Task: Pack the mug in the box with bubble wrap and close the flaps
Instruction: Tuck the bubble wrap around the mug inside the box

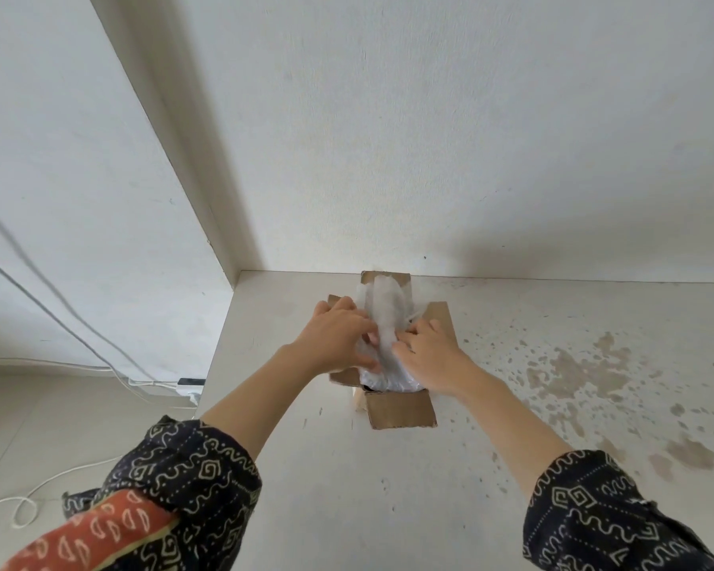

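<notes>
Up against the wall, the stained table [512, 405] holds the box [402, 410] with flaps splayed, bubble wrap [384, 319] bulging out, left hand [339, 331] and right hand [427, 350] pressing it with spread fingers, mug hidden

A pale table [512, 467] fills the near and right part of the scene, its right side blotched with brownish stains [573, 372]. A white wall [429, 138] rises at its far edge. On the left, a tiled floor [25, 426] carries a white power strip [189, 383] near the table's edge, and white cables [58, 323] run across wall and floor.
</notes>
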Tool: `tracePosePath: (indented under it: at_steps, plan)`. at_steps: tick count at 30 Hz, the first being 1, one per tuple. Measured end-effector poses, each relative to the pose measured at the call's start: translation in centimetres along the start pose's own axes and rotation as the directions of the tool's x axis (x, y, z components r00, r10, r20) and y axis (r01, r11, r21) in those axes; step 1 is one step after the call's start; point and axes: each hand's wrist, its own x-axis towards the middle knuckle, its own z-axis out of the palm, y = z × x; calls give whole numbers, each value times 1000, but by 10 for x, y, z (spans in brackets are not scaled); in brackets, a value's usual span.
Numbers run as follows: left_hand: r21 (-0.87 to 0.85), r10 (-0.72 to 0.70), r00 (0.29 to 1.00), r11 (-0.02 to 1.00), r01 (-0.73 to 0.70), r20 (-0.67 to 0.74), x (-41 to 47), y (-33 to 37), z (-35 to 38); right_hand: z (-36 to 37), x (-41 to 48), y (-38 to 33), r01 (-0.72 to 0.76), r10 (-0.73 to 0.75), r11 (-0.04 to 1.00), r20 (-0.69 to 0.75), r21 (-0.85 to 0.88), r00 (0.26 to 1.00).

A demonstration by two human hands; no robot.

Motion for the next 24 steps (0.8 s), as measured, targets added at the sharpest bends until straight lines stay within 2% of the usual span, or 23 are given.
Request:
tracePosePath:
  at_steps: [3, 5, 7, 10, 14, 16, 18, 19, 21, 23, 24]
  plan:
    - [-15, 16, 993, 1000, -15, 120, 8, -3, -3, -13, 6, -3, -70, 63, 997, 144, 40, 988]
    - [-34, 17, 982, 999, -11, 187, 9, -8, -3, -20, 11, -5, -10, 2, 999, 237, 32, 972]
    - [-30, 19, 973, 999, -13, 230, 8, -14, -2, -28, 14, -4, 20, -41, 997, 271, 81, 962]
    - [44, 20, 966, 998, -33, 256, 7, -14, 1, -30, 17, -9, 28, -33, 999, 282, 20, 959]
    - [190, 4, 975, 981, -48, 224, 12, -1, 11, -22, 18, -13, -20, 21, 1000, 226, -8, 974]
    - [287, 18, 991, 956, -56, 133, 13, 8, 21, -16, 18, -10, -30, 30, 1000, 176, -6, 984]
    - [296, 56, 998, 954, -55, 5, 11, 12, 32, -15, 17, -5, -10, 8, 1000, 127, 11, 992]
    - [239, 70, 997, 969, -59, -36, 8, 10, 33, -17, 15, -1, -1, -5, 999, 118, 44, 993]
    - [-10, 66, 997, 998, -66, -47, 3, 2, 25, -25, 11, 7, -12, -10, 987, 136, 158, 991]
    - [-276, 32, 998, 960, -46, -58, -1, -8, 14, -36, 7, 10, 22, -62, 962, 137, 274, 989]
    - [-342, 11, 997, 939, -38, -81, -3, -13, 9, -40, 7, 10, 87, -121, 954, 105, 286, 987]
